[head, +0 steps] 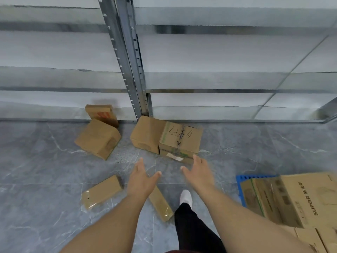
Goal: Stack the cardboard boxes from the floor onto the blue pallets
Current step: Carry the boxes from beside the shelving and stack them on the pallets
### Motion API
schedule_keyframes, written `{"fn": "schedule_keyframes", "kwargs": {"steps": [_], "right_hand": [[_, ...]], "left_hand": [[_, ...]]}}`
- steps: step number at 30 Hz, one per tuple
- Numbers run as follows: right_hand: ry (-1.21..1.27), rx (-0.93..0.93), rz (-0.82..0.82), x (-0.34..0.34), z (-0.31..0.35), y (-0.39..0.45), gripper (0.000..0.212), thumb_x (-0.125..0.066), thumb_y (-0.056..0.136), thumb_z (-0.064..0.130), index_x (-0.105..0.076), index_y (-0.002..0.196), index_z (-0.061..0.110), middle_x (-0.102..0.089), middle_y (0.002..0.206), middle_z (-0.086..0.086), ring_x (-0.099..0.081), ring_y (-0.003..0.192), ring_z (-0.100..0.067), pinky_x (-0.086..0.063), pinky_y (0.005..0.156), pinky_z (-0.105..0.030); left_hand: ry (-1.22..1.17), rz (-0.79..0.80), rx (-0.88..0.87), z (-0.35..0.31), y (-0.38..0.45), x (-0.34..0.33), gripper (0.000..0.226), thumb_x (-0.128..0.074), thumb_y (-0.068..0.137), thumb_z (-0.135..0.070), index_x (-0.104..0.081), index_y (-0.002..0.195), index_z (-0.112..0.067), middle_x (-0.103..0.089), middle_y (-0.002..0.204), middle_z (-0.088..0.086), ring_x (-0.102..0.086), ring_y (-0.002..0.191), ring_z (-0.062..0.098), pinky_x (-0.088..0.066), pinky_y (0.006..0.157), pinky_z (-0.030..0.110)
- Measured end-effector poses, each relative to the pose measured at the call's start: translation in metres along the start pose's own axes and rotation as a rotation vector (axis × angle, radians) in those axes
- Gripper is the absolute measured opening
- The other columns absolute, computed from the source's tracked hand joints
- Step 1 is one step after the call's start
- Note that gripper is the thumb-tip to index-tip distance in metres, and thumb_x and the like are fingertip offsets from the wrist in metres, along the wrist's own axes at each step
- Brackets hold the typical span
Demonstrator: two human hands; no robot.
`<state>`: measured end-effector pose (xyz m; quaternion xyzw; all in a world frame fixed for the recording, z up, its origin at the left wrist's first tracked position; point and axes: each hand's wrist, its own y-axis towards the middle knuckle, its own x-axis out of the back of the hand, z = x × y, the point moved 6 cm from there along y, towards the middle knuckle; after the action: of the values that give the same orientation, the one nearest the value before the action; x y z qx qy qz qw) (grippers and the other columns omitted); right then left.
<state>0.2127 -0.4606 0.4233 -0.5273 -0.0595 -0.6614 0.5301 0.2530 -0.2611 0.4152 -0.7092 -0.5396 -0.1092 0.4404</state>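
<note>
Several brown cardboard boxes lie on the grey floor. A box with handwriting on top [180,137] sits beside a plain box [145,136] near the shelf post. My left hand [141,177] and my right hand [199,172] reach forward, both empty with fingers spread, just short of the handwritten box. A tilted box [97,138] and a smaller one behind it [102,113] lie to the left. Two flat boxes [101,191] [161,204] lie near my arms. At the right, a blue pallet [240,181] carries large stacked boxes [291,198].
A metal shelving rack [131,70] with white shelves rises behind the boxes; its post stands on the floor by the plain box. My foot in a white shoe [186,197] is planted between the long flat box and the pallet.
</note>
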Motion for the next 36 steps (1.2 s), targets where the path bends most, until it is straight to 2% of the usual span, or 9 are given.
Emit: {"fn": "schedule_keyframes", "kwargs": {"steps": [6,10,14,20,27,32,36], "right_hand": [[-0.019,-0.054,0.060,0.038,-0.006,0.091,0.060,-0.051,0.089,0.044,-0.031,0.139,0.017,-0.036,0.137,-0.007,-0.040,0.125,-0.026,-0.041,0.095,-0.039],[-0.018,-0.085,0.078,0.045,-0.002,0.136,0.054,-0.052,0.087,0.042,-0.039,0.133,0.018,-0.041,0.131,-0.007,-0.044,0.119,-0.027,-0.045,0.091,-0.040],[-0.031,-0.140,0.088,0.030,-0.001,0.159,0.053,-0.050,0.086,0.044,-0.040,0.132,0.018,-0.042,0.131,-0.008,-0.045,0.118,-0.027,-0.044,0.091,-0.040],[-0.036,-0.231,0.141,-0.008,0.012,0.156,0.061,-0.048,0.089,0.045,-0.029,0.140,0.016,-0.035,0.139,-0.007,-0.039,0.125,-0.026,-0.039,0.091,-0.038],[-0.033,-0.137,0.180,-0.053,0.086,0.161,0.065,-0.049,0.089,0.040,-0.025,0.144,0.016,-0.030,0.146,-0.006,-0.035,0.131,-0.025,-0.037,0.098,-0.039],[-0.090,-0.085,0.210,-0.093,0.128,0.165,0.066,-0.048,0.088,0.045,-0.024,0.144,0.020,-0.028,0.147,-0.004,-0.036,0.131,-0.024,-0.039,0.094,-0.038],[-0.088,-0.085,0.203,-0.114,0.135,0.161,0.066,-0.049,0.087,0.045,-0.025,0.145,0.025,-0.029,0.147,-0.004,-0.036,0.131,-0.024,-0.039,0.097,-0.040]], "left_hand": [[0.022,0.061,-0.002,-0.079,0.071,-0.026,0.088,-0.060,0.085,-0.046,-0.006,0.150,-0.019,-0.014,0.157,0.005,-0.015,0.143,0.024,-0.020,0.112,0.038],[0.001,0.079,-0.009,-0.096,0.110,-0.033,0.088,-0.059,0.085,-0.046,-0.005,0.150,-0.021,-0.012,0.157,0.003,-0.014,0.144,0.023,-0.019,0.113,0.039],[-0.003,0.119,0.050,-0.079,0.142,-0.033,0.089,-0.060,0.085,-0.047,-0.004,0.150,-0.022,-0.013,0.157,0.002,-0.014,0.144,0.022,-0.020,0.115,0.041],[-0.013,0.202,0.080,-0.054,0.160,-0.022,0.087,-0.061,0.085,-0.043,-0.008,0.150,-0.023,-0.017,0.156,0.004,-0.020,0.142,0.023,-0.024,0.114,0.042],[-0.017,0.125,0.161,-0.007,0.180,0.042,0.087,-0.058,0.086,-0.046,-0.004,0.150,-0.022,-0.011,0.157,0.004,-0.013,0.144,0.024,-0.020,0.112,0.042],[-0.058,0.067,0.225,0.044,0.184,0.071,0.086,-0.059,0.085,-0.044,-0.007,0.150,-0.023,-0.021,0.155,0.005,-0.024,0.141,0.026,-0.026,0.112,0.042],[-0.050,0.090,0.229,0.071,0.183,0.071,0.087,-0.061,0.085,-0.042,-0.007,0.150,-0.019,-0.023,0.155,0.007,-0.022,0.141,0.026,-0.026,0.112,0.042]]}}
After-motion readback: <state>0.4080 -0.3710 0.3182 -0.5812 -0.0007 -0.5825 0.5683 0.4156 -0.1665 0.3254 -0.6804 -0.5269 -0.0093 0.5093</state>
